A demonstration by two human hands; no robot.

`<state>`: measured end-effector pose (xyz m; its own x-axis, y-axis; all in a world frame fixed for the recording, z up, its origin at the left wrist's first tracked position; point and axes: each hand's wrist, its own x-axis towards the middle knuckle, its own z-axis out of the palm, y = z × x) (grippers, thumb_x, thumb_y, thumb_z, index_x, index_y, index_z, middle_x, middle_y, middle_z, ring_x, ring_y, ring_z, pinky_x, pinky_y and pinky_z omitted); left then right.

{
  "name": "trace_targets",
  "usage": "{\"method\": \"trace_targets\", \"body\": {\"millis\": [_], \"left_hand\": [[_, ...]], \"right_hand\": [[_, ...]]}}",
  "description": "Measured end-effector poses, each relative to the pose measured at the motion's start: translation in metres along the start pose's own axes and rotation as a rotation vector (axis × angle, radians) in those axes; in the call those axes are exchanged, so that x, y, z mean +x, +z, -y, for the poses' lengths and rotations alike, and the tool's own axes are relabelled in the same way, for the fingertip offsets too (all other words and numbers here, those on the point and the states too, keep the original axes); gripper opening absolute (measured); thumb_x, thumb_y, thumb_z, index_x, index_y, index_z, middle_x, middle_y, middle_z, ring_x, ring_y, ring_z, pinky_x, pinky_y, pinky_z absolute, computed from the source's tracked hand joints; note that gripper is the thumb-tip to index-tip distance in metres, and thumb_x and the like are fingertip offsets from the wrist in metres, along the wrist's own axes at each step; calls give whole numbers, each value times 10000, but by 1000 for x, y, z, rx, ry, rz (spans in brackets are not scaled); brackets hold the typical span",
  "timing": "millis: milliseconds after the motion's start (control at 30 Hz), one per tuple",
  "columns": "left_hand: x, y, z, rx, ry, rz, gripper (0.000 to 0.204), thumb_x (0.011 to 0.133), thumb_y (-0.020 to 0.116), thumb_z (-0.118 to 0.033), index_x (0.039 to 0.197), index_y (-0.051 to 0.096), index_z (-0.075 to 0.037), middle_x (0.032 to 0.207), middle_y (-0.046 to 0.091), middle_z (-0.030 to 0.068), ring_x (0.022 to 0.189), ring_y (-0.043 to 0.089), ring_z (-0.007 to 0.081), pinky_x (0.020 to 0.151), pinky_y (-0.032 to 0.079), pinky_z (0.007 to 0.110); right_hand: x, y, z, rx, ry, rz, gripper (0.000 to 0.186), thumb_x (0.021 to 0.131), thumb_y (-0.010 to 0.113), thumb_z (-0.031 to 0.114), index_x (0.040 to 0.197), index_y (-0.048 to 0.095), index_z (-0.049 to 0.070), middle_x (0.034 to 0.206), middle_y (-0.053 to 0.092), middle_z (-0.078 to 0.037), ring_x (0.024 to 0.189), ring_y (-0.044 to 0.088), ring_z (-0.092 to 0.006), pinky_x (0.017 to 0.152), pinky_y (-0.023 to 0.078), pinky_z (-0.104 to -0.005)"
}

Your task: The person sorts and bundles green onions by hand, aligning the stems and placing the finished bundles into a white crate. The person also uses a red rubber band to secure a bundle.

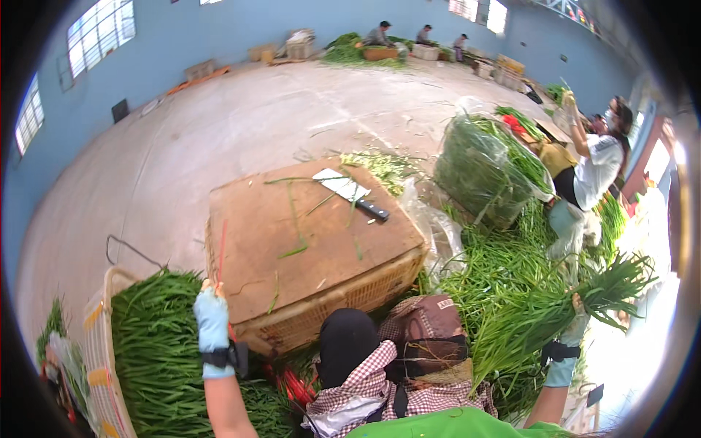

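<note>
Two hands: both in light-blue gloves, black bands at the wrists, held well apart on either side of a checked garment (365,379).
Left hand (212,325): fingers drawn together on a thin red strip (223,244), beside the left edge of the board; the far end of the strip stands up over the board.
Right hand (576,330): closed around a bunch of green stalks (539,321), partly hidden by the leaves; exact finger positions cannot be told.
Bunch: held at the right, above the loose greens, leaf ends fanning toward the upper right.
Board (270,233): brown, flat on an upturned-looking pale crate (350,293), scattered with green scraps.
Knife (352,193): broad blade, black handle, lying on the board near its far right side.
Left crate (98,358): filled with cut greens (157,321).
Loose greens (504,263): heaped right of the board, next to a filled clear bag (478,171).
Co-worker (599,175): white shirt, at the right, beyond the heap.
</note>
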<state>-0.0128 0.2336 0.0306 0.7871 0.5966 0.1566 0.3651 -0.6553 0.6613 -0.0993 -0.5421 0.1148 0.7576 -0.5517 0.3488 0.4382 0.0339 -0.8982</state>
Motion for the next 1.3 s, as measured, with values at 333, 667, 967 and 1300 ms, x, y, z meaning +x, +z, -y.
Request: {"method": "trace_targets", "body": {"millis": [333,667,967,1300], "left_hand": [[-83,177,-217,-221,754,392,222,848,492,-133,995,658,-121,898,661,131,805,636,280,694,497,367],[64,116,-199,-56,294,-2,289,892,410,-247,778,604,-65,682,625,205,646,627,374,525,476,472],[61,152,-163,692,707,92,213,809,546,-224,677,681,-125,670,650,96,627,653,257,528,498,370],[-37,115,-254,-311,1223,568,154,803,607,-140,934,688,-133,801,639,98,724,608,273,655,494,361]], "right_hand": [[-28,-51,9,-509,-134,171,362,921,464,210,1193,518,-22,1174,568,-118,1029,558,-203,888,464,-311],[-20,-81,-6,-79,44,216,383,970,330,191,1274,438,-16,1263,498,-111,1089,517,-179,922,437,-304],[-26,-90,-21,-550,14,90,400,944,383,199,1300,409,19,1268,485,-110,1117,499,-195,949,407,-311],[-28,-66,8,-1621,-461,280,477,839,537,252,1250,478,17,1254,503,-158,1150,485,-284,991,361,-377]]}}
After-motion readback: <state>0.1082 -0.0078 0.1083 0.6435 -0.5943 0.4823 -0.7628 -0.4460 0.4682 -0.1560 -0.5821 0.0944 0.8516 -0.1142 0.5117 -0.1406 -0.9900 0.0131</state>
